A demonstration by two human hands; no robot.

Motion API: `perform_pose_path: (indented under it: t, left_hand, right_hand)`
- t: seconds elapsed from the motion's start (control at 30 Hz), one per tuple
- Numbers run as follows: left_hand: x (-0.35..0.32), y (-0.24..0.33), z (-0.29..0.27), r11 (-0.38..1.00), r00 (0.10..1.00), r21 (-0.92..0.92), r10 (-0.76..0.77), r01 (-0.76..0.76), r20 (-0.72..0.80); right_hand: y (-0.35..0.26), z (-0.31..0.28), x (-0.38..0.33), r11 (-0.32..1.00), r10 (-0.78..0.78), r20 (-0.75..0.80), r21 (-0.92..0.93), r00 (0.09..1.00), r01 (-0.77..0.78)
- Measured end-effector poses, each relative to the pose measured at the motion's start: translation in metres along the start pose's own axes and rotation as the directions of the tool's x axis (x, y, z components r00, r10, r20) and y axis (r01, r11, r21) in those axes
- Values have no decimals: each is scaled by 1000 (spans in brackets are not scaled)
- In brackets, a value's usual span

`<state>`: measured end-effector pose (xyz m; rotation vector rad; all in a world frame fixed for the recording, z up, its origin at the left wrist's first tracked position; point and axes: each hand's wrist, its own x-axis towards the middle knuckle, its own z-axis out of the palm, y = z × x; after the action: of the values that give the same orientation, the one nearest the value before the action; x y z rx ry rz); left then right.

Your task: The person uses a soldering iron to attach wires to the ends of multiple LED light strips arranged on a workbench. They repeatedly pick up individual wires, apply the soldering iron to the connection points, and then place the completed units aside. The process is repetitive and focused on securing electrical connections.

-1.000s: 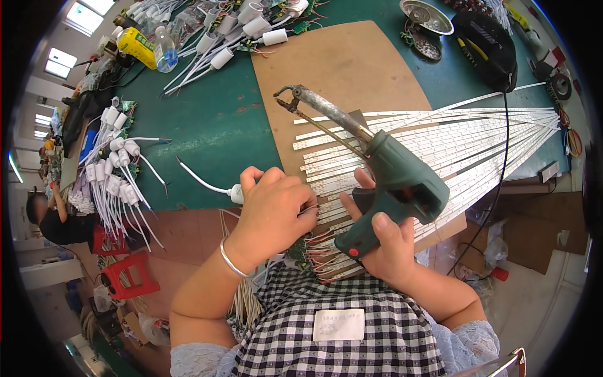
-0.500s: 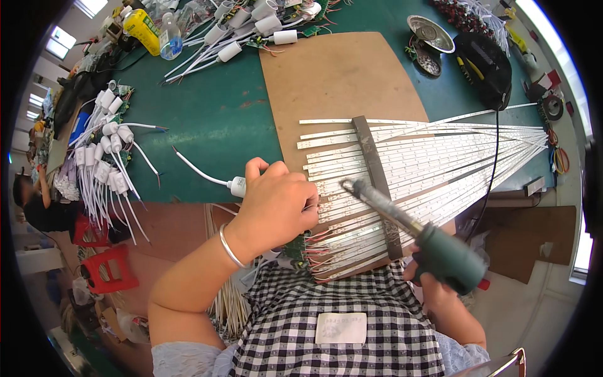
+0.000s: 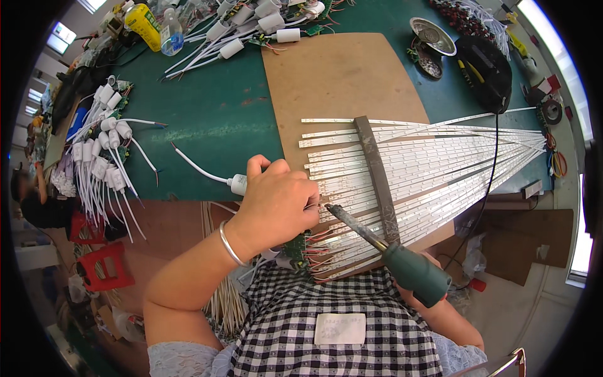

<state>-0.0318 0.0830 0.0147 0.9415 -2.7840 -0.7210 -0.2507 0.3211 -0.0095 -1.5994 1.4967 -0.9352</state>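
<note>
The left hand (image 3: 279,198) has its grip curled closed over a white socket (image 3: 238,184), fingertips at the ends of the pale strips (image 3: 414,164) on the brown board (image 3: 333,75). The right hand (image 3: 409,298), mostly hidden, has its grip around a green soldering gun (image 3: 414,273), tip just beside the left fingers.

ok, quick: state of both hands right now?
Left hand: curled closed at the ends of the white strips; what it pinches is hidden.
Right hand: closed, holding the green soldering gun, mostly hidden behind it.
</note>
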Motion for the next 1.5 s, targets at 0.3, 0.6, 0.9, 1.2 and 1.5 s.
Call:
perform_pose_path:
  t: [0.3, 0.6, 0.9, 1.2, 1.5]
  left_hand:
    - [-1, -2, 3, 1000, 1000, -12, 16, -16, -25]
    - [1, 1, -1, 1000, 1000, -1, 1, -1, 12]
    - [0, 0, 1, 999, 1000, 32, 16, -16, -13]
    - [-1, 2, 1, 998, 999, 54, 28, -27, -18]
    - [1, 5, -2, 999, 1000, 44, 17, -16, -22]
  right_hand:
    - [4, 0, 1, 999, -41, 38, -19, 998, 42]
    - [-1, -2, 6, 993, -44, 16, -112, 999, 46]
    - [-14, 5, 7, 858, 280, -289, 504, 915, -103]
    - [-12, -1, 13, 808, 345, -279, 574, 896, -133]
    - [-10, -12, 1, 906, 345, 52, 241, 937, -347]
